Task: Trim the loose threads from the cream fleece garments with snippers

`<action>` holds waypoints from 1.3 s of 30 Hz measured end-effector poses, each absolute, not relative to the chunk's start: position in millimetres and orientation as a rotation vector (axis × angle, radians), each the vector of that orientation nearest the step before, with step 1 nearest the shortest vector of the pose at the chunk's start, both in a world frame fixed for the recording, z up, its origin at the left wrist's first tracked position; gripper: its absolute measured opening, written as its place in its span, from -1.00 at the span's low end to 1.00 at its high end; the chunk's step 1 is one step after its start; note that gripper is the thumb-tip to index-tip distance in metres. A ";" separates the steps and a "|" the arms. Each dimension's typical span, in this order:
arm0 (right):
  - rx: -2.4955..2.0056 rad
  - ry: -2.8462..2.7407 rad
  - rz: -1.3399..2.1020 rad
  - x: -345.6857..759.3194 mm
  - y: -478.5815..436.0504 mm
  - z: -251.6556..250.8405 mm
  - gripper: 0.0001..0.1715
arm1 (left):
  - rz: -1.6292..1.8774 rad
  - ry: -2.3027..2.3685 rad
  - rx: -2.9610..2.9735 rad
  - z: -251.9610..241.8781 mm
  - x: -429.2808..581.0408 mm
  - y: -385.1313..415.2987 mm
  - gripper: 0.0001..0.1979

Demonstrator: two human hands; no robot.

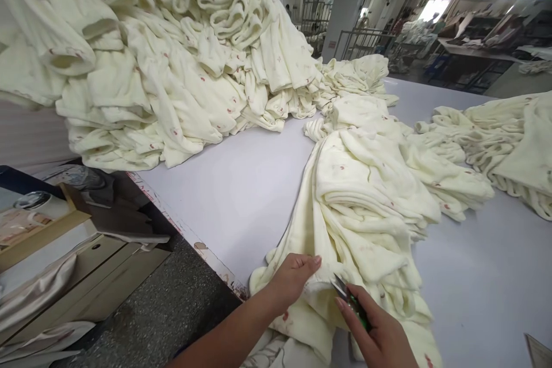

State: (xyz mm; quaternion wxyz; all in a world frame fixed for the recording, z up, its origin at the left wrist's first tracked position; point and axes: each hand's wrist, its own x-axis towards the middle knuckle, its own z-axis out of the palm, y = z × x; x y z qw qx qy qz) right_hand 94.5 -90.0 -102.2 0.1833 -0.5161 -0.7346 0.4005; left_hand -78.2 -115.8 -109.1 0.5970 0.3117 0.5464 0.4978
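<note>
A cream fleece garment (371, 184) with small reddish prints lies heaped in front of me on the white table. My left hand (295, 279) is closed, pinching the garment's edge between thumb and fingers. Just to the right, my right hand (375, 322) grips a pair of thread snips (356, 305) with dark blades and a green part on the handle. The tips of the snips touch or nearly touch the cloth beside my left thumb. Whether a thread lies between the blades is too small to tell.
A tall pile of similar cream garments (185, 80) covers the table's far left. More garments (509, 144) lie at the right. The white tabletop (233, 201) ends at a worn left edge, with a wooden drawer unit (81, 276) beyond. Other people work in the background.
</note>
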 end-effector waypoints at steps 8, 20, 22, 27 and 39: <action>-1.405 -2.338 1.030 93.6 -95.8 -101.1 -0.57 | 1.112 1.275 0.846 -116.1 -79.6 -118.5 -0.46; -1.413 -2.287 1.019 93.9 -93.1 -102.1 -0.58 | 1.062 1.273 0.973 -116.3 -85.8 -120.4 -0.54; -1.417 -2.129 1.051 102.5 -84.3 -107.1 -0.64 | 1.061 1.289 1.019 -114.8 -86.1 -123.8 -0.66; -1.394 -2.101 0.979 119.0 -60.1 -141.9 -0.63 | 1.080 1.443 1.187 -113.8 -93.3 -135.2 -0.81; -1.392 -1.779 1.169 111.9 -76.8 -147.2 -0.66 | 0.924 1.590 1.347 -111.7 -90.7 -142.2 -0.55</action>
